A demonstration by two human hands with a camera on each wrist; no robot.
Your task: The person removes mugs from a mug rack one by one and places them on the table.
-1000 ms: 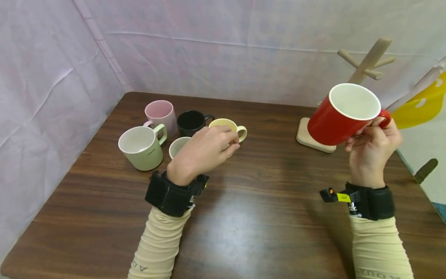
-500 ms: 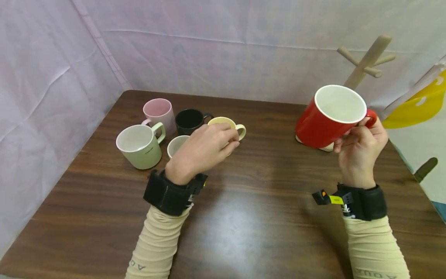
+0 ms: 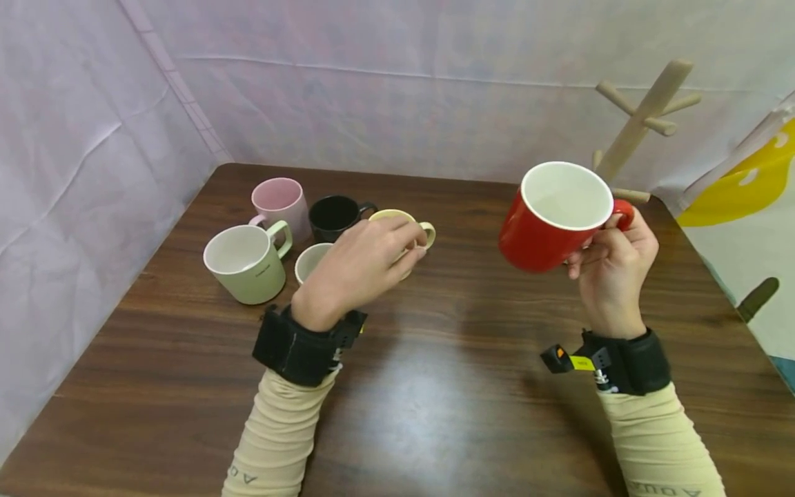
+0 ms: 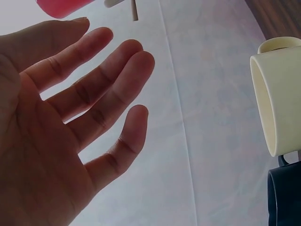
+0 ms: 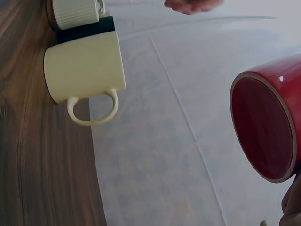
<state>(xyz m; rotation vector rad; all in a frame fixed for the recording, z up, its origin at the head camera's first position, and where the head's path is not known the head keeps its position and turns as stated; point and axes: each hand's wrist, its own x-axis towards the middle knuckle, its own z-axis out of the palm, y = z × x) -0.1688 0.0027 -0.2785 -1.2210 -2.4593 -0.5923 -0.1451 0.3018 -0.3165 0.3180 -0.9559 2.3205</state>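
Note:
My right hand [image 3: 615,269] grips a red mug [image 3: 534,235] by its handle, off the table and tilted, its white inside facing me. In the right wrist view the underside of the red mug [image 5: 263,127] shows at the right edge. Over the cups at the left, my left hand [image 3: 357,266] hovers with fingers loosely bent. The left wrist view shows nothing in the left hand [image 4: 89,99]. Beneath and behind it are a yellow mug [image 5: 84,66] and a whitish cup [image 3: 310,259], both partly hidden in the head view.
A black cup [image 3: 335,215], a pink mug [image 3: 282,200] and a light green mug [image 3: 251,269] stand on the brown table [image 3: 435,414]. At the back right stands a wooden mug tree [image 3: 640,124], its base hidden behind the red mug. Cloth walls [image 3: 373,103] border the table.
My right hand has carried the red mug leftward, away from the mug tree and a little lower. The left hand has stayed nearly still above the cups.

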